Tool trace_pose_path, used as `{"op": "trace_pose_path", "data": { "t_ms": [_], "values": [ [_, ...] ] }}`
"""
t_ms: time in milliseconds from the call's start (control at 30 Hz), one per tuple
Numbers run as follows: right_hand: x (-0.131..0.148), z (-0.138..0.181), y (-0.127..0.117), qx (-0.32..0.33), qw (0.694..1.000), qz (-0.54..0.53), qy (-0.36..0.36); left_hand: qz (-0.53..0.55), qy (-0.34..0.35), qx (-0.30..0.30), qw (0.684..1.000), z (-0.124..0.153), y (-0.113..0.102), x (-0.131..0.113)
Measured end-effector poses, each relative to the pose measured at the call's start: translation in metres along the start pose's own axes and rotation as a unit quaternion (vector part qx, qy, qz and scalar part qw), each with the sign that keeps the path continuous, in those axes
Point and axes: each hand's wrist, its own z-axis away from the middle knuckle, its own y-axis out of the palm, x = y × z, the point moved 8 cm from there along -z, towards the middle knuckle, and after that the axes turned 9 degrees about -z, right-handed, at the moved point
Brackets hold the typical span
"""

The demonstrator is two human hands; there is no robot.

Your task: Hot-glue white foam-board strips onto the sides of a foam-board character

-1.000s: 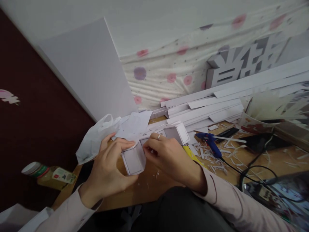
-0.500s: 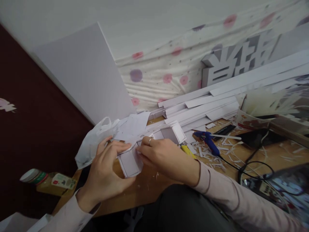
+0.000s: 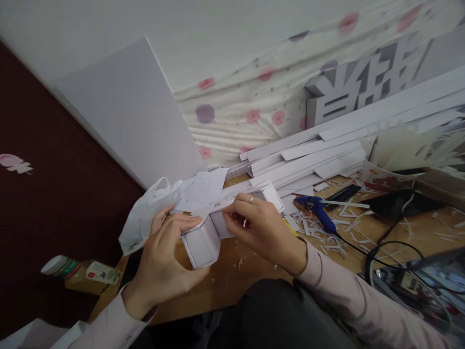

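A white foam-board box-shaped piece (image 3: 200, 246) with a dark line along its edges is held over the table's near edge. My left hand (image 3: 163, 259) grips its near left end, thumb below and fingers on top. With thumb and forefinger, my right hand (image 3: 263, 228) pinches the upper edge of the piece's inner wall; the fingertips partly cover that spot. The far end of the piece shows beyond my right knuckles. Right of that hand lies a blue hot glue gun (image 3: 317, 213) with a white glue stick in its back.
Long white board strips (image 3: 305, 160) lie stacked at the back. Block characters (image 3: 337, 99) lean on the flowered cloth. Board scraps (image 3: 327, 237), cables (image 3: 370, 257) and a black cutter (image 3: 343, 196) spread to the right. A plastic bag (image 3: 145, 213) and a bottle (image 3: 83, 275) stand left.
My right hand has slid a little right and up along the piece's edge, uncovering more of the inner wall. My left hand keeps its grip; the whole view has shifted slightly.
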Motion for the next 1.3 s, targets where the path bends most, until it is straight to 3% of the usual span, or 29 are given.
{"op": "trace_pose_path", "data": {
  "t_ms": [100,267,367,467,533,633,733,900,1033,1133,1200,1300],
  "values": [
    [-0.002,0.007,-0.007,-0.007,0.988,-0.144,0.047,0.006,-0.011,0.006,1.000,0.000,0.001,0.001],
    [0.008,0.031,0.029,0.177,0.939,-0.255,0.148,0.006,-0.024,0.010,1.000,-0.001,0.003,0.002],
    [0.014,0.044,0.034,0.211,0.931,-0.260,0.145,0.010,-0.028,0.005,1.000,-0.002,0.002,0.004],
    [0.011,0.052,0.030,0.200,0.908,-0.334,0.154,0.006,-0.041,0.010,0.999,-0.003,0.003,0.007],
    [0.002,0.053,0.025,0.154,0.887,-0.392,0.189,0.004,-0.051,0.008,0.999,-0.003,0.004,0.010],
    [-0.008,0.046,0.023,0.094,0.888,-0.390,0.224,0.002,-0.056,0.010,0.998,-0.002,0.004,0.011],
    [-0.002,0.039,0.038,0.140,0.899,-0.352,0.220,0.003,-0.048,0.012,0.999,-0.003,0.006,0.009],
    [0.010,0.042,0.056,0.209,0.866,-0.402,0.213,0.005,-0.044,0.003,0.999,-0.005,0.009,0.009],
    [0.007,0.045,0.051,0.181,0.873,-0.414,0.182,0.008,-0.021,0.001,1.000,-0.003,0.014,0.006],
    [0.003,0.049,0.050,0.171,0.853,-0.462,0.172,0.004,-0.025,0.000,1.000,-0.002,0.015,0.006],
    [-0.004,0.050,0.047,0.139,0.835,-0.499,0.183,-0.007,-0.027,-0.007,1.000,-0.002,0.014,0.005],
    [-0.021,0.043,0.029,0.029,0.867,-0.452,0.208,-0.014,-0.022,-0.013,1.000,-0.003,0.012,0.004]
  ]
}}
